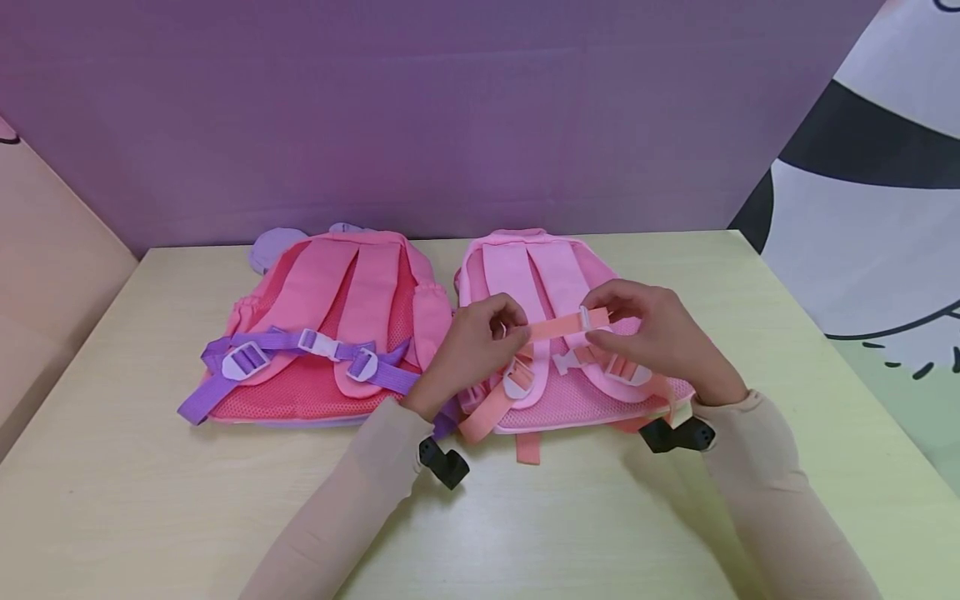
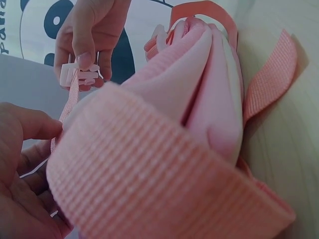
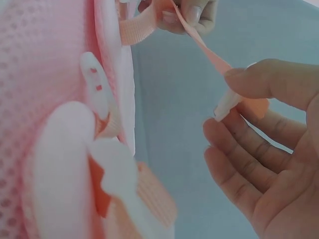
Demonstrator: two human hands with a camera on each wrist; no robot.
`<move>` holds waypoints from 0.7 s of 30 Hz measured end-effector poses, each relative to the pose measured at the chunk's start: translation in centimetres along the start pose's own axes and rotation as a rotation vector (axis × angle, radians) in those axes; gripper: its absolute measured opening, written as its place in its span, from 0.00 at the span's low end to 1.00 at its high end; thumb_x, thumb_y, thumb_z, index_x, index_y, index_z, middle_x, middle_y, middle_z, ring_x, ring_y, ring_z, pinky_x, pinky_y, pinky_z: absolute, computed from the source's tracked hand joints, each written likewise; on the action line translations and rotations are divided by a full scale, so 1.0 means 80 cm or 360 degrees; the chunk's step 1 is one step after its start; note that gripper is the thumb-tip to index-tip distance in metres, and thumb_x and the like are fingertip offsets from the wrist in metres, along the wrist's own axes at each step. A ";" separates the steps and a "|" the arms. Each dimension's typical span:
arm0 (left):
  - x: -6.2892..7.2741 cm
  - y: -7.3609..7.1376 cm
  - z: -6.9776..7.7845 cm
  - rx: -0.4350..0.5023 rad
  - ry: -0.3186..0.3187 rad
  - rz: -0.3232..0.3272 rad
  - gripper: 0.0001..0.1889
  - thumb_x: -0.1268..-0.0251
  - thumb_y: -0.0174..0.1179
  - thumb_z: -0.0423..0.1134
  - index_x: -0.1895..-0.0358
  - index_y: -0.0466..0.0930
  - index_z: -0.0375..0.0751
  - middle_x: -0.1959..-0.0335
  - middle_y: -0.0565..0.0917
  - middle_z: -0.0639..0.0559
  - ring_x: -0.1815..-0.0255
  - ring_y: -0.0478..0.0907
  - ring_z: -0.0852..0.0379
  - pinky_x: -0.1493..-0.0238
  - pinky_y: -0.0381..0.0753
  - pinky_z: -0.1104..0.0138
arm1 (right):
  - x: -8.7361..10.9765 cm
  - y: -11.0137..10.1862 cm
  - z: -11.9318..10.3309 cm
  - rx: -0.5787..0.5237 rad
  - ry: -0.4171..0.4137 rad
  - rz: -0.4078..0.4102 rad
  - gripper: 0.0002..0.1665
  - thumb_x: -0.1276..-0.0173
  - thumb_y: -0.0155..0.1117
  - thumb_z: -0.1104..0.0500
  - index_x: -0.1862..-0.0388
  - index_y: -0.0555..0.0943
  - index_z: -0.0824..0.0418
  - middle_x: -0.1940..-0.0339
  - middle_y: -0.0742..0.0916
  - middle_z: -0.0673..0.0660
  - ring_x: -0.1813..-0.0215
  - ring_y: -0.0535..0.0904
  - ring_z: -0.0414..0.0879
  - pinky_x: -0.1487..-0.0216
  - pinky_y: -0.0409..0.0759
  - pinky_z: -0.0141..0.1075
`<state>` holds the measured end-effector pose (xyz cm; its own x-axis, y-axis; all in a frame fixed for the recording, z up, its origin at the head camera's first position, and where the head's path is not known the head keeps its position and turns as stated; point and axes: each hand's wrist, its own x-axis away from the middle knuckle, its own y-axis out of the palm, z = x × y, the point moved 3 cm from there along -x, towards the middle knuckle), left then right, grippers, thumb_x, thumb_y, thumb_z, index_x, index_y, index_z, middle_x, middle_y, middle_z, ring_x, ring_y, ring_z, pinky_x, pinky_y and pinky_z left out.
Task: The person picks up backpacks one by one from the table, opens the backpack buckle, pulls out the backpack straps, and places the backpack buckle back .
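A light pink backpack [image 1: 577, 400] lies back side up on the table, its orange straps and white buckles showing. Above it an orange strap [image 1: 555, 327] is stretched between both hands. My left hand [image 1: 476, 346] pinches the strap at one end between thumb and fingers. At the other end my right hand [image 1: 656, 333] grips a white plastic buckle piece [image 3: 227, 105] threaded on the strap, thumb on top and fingers beneath. Another white buckle piece [image 1: 566, 360] with prongs rests on the backpack below the strap. A wide orange strap [image 2: 134, 164] fills the left wrist view's foreground.
To the left lies a darker pink backpack [image 1: 300, 400] with purple straps [image 1: 277, 340] joined by a white buckle [image 1: 318, 344]. An orange strap end [image 1: 528, 450] sticks out in front of the light pink backpack. Behind the table [image 1: 150, 500] stands a purple panel [image 1: 450, 117].
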<state>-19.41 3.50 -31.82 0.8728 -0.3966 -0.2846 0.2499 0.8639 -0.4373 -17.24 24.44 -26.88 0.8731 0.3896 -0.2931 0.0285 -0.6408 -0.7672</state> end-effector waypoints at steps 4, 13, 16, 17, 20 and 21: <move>0.000 -0.001 0.000 0.0010 0.0002 0.0009 0.02 0.39 0.60 0.34 0.64 0.78 0.40 0.72 0.77 0.50 0.71 0.69 0.58 0.71 0.67 0.73 | 0.001 -0.004 0.000 0.0019 0.0036 0.0001 0.18 0.46 0.72 0.66 0.55 0.80 0.62 0.61 0.84 0.54 0.60 0.78 0.45 0.57 0.74 0.19; 0.000 -0.002 0.000 -0.0020 -0.0025 0.0025 0.02 0.40 0.59 0.34 0.65 0.78 0.40 0.72 0.76 0.50 0.71 0.69 0.58 0.71 0.67 0.73 | 0.002 -0.010 0.001 0.0028 0.0078 0.0014 0.18 0.44 0.71 0.65 0.54 0.80 0.62 0.61 0.84 0.55 0.59 0.78 0.48 0.57 0.72 0.17; 0.000 -0.003 0.000 -0.0032 -0.0044 0.0035 0.02 0.40 0.59 0.33 0.65 0.77 0.40 0.73 0.76 0.50 0.71 0.69 0.57 0.72 0.67 0.73 | 0.002 -0.011 0.003 0.0023 0.0059 0.0023 0.18 0.44 0.71 0.65 0.54 0.80 0.62 0.62 0.84 0.55 0.60 0.78 0.44 0.57 0.73 0.17; 0.000 -0.003 0.000 -0.0037 -0.0050 0.0039 0.02 0.40 0.59 0.33 0.65 0.77 0.40 0.73 0.76 0.50 0.71 0.69 0.57 0.72 0.67 0.73 | 0.002 -0.011 0.003 0.0019 0.0054 0.0026 0.18 0.44 0.71 0.66 0.54 0.80 0.62 0.62 0.84 0.55 0.60 0.78 0.42 0.57 0.73 0.17; 0.000 -0.004 0.000 -0.0042 -0.0066 0.0050 0.02 0.41 0.60 0.33 0.66 0.77 0.40 0.74 0.75 0.49 0.71 0.68 0.57 0.73 0.67 0.73 | 0.003 -0.012 0.005 0.0011 0.0048 0.0034 0.18 0.45 0.71 0.66 0.54 0.80 0.62 0.62 0.84 0.55 0.61 0.77 0.36 0.57 0.73 0.17; 0.000 -0.004 0.000 -0.0042 -0.0071 0.0051 0.02 0.41 0.60 0.33 0.66 0.77 0.40 0.74 0.75 0.49 0.71 0.68 0.57 0.73 0.67 0.73 | 0.003 -0.013 0.006 0.0011 0.0049 0.0035 0.18 0.45 0.71 0.66 0.55 0.80 0.62 0.62 0.84 0.55 0.61 0.77 0.34 0.58 0.73 0.18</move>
<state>-19.49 3.22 -31.67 0.8982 -0.3539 -0.2606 0.2107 0.8672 -0.4513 -17.31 25.48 -26.44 0.8882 0.3545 -0.2924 0.0057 -0.6446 -0.7645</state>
